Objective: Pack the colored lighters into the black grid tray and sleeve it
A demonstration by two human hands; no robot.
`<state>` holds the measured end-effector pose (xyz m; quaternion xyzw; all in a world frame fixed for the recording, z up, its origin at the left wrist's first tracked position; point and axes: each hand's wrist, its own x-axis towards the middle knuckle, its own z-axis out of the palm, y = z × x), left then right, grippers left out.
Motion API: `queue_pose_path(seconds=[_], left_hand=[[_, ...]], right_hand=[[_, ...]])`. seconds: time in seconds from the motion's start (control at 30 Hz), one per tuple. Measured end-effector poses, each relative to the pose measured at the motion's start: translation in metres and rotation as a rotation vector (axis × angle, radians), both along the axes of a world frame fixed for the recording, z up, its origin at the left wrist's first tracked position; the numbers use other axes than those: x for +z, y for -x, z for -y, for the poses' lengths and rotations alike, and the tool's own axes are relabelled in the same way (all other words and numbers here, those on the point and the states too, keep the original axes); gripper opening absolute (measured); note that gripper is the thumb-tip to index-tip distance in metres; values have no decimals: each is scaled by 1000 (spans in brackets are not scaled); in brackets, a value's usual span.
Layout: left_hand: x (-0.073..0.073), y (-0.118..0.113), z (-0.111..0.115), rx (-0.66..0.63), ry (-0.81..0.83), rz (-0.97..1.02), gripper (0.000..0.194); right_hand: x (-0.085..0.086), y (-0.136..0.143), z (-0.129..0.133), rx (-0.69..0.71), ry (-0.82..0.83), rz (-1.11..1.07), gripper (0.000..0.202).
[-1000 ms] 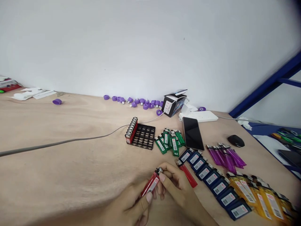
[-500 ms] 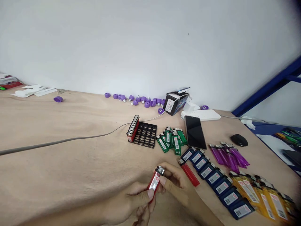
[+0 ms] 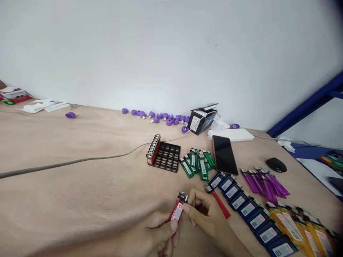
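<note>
My left hand [image 3: 158, 230] is closed around the lower part of a red lighter [image 3: 177, 210], which stands tilted with its metal top up and a white label facing me. My right hand [image 3: 205, 210] is just right of it, fingers loosely curled and apart from the thumb. The right thumb tip is at the lighter's side edge; whether it touches cannot be made out. Farther off, a black grid tray [image 3: 169, 157] has a row of red lighters [image 3: 153, 149] upright along its left side. Another red lighter [image 3: 222, 205] lies beyond my right hand.
Right of the tray lie green lighters [image 3: 203, 169], a row of blue lighters [image 3: 248, 207], purple lighters [image 3: 268, 184] and yellow lighters [image 3: 292, 226]. A phone [image 3: 224, 154], mouse [image 3: 276, 164], power strip [image 3: 235, 134], box [image 3: 200, 121] and purple caps [image 3: 165, 116] sit behind. A grey cable [image 3: 88, 159] crosses the left.
My right fingers have come away from behind the red lighter and moved slightly right. My left hand keeps its hold. The whole view has shifted slightly.
</note>
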<state>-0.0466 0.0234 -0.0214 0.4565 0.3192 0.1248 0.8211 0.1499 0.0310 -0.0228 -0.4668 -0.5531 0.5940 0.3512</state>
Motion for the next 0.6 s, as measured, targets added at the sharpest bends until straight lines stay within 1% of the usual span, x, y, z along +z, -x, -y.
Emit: queue_pose_path(seconds=[0.13, 0.3, 0.37, 0.43, 0.47, 0.5, 0.53, 0.6], left_hand=[[-2, 1, 0, -24, -17, 15, 60], [-2, -1, -1, -38, -61, 53, 56], [-1, -1, -2, -49, -64, 56, 55], [0, 0, -5, -38, -112, 42, 53], [0, 2, -8, 1, -192, 13, 50], [0, 5, -12, 73, -319, -36, 46], [-1, 8, -17, 176, -482, -102, 40], [-2, 16, -31, 442, -815, -251, 31]], right_hand=[[1, 0, -1, 18, -15, 2, 45], [7, 4, 0, 139, -17, -50, 35], [7, 6, -1, 132, -16, -64, 33], [6, 5, -6, 78, -25, -54, 33], [6, 4, -9, 39, -29, -42, 33], [5, 2, -14, -1, -33, -29, 34], [6, 0, -20, -34, -37, -13, 36], [11, -5, -36, -86, -58, 19, 37]])
